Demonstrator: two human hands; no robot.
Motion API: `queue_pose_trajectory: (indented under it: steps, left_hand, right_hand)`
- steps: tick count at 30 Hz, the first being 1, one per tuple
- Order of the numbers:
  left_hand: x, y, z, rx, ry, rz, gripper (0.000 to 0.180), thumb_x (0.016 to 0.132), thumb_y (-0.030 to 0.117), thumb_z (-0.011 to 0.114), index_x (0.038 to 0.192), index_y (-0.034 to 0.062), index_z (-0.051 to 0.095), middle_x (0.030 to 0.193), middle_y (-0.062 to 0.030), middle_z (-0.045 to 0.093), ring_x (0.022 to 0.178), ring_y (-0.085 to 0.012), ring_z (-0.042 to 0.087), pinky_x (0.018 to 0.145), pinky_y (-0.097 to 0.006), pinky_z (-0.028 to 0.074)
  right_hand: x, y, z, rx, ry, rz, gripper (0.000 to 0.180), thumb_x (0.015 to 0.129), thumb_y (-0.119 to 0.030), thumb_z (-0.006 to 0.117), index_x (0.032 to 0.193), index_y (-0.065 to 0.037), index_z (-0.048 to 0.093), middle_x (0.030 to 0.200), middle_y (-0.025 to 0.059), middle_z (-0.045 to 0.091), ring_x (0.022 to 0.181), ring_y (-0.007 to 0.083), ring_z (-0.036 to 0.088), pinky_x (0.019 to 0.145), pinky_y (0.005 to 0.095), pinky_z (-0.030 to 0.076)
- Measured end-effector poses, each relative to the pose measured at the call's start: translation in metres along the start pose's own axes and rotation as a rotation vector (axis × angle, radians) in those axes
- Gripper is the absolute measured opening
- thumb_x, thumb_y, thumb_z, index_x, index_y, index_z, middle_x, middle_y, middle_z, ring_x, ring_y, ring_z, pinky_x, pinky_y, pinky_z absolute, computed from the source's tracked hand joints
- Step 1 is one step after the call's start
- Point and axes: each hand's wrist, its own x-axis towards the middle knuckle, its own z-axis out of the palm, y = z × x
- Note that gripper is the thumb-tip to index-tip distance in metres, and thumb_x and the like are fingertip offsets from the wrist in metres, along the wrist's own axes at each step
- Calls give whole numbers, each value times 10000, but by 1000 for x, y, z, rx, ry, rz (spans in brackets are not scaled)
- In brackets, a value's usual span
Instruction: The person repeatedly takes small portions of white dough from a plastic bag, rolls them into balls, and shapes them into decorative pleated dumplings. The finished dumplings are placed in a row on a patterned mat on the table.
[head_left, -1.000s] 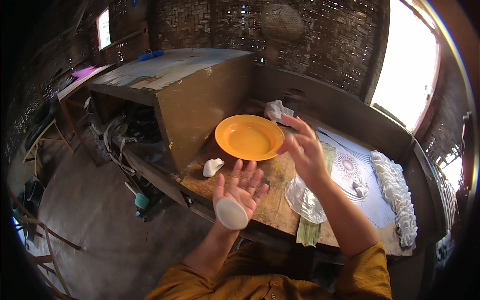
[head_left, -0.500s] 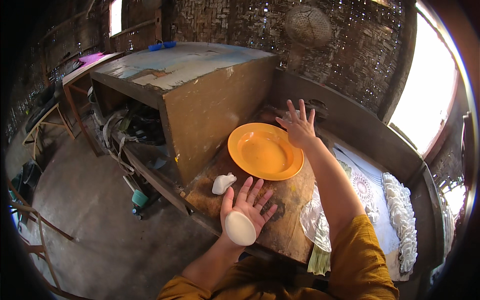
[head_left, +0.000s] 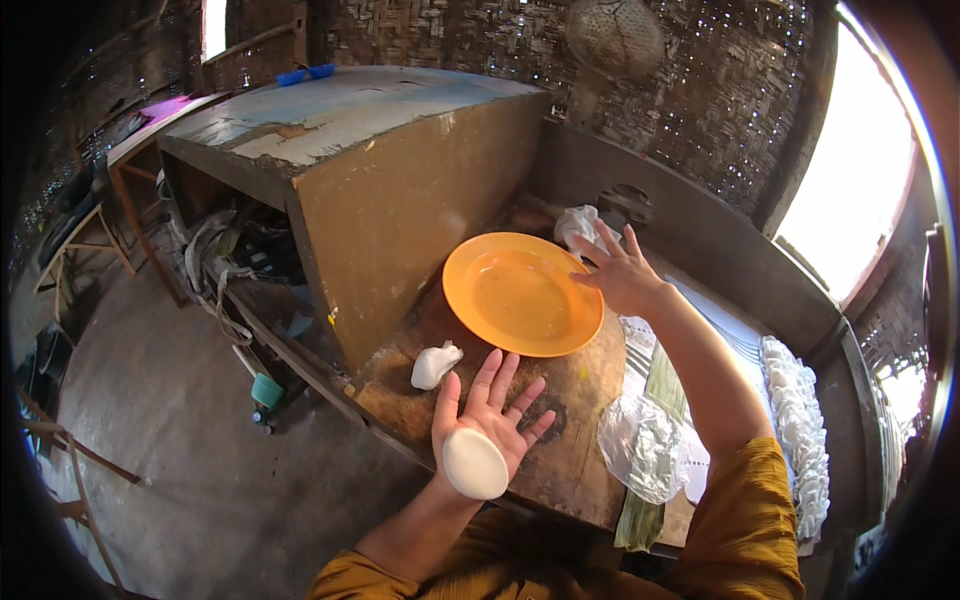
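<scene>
On the upturned palm of my left hand [head_left: 492,420] lies a flat, smooth, white oval disc [head_left: 475,464], like a piece of dough. The fingers of that hand are spread and do not wrap round it. My right hand [head_left: 622,275] reaches over the right rim of an orange plate [head_left: 520,300], its fingers apart and holding nothing. Whether it touches the rim I cannot tell. The plate's well looks wet or oily. A small white lump [head_left: 436,365] rests on the brown board between the plate and my left hand. A crumpled white plastic bag [head_left: 577,226] sits beyond my right fingertips.
A clear plastic sheet [head_left: 640,450] lies over green leaf strips [head_left: 638,522] by my right forearm. Farther right runs a long row of white folded pieces [head_left: 795,430]. A wooden cabinet [head_left: 410,190] rises left of the plate. A green dipper [head_left: 266,391] is down on the left.
My right hand has moved slightly right and down, uncovering the white bag. My left hand still bears the white disc. The whole view has shifted a little.
</scene>
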Motion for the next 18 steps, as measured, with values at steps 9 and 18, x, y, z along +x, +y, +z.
queue_pose_trajectory:
  steps: [9,18]
  left_hand:
    - [1,-2,-2,5,-3,26,593,923,580,311,1378,200,335,1448,10,311,1245,-247,375,1023,-486,312]
    - [0,-4,-2,28,-7,61,598,921,575,309,1382,196,326,1435,20,328,1224,-243,372,1042,-480,287]
  right_hand:
    - [-52,-24,-12,435,-52,-82,531,825,-21,455,1291,-258,548,1546,84,88,1427,306,-29,1139,541,72]
    - [13,-75,-17,335,148,27,472,882,-155,459,1308,-351,511,1547,106,51,1409,395,-53,1097,625,54]
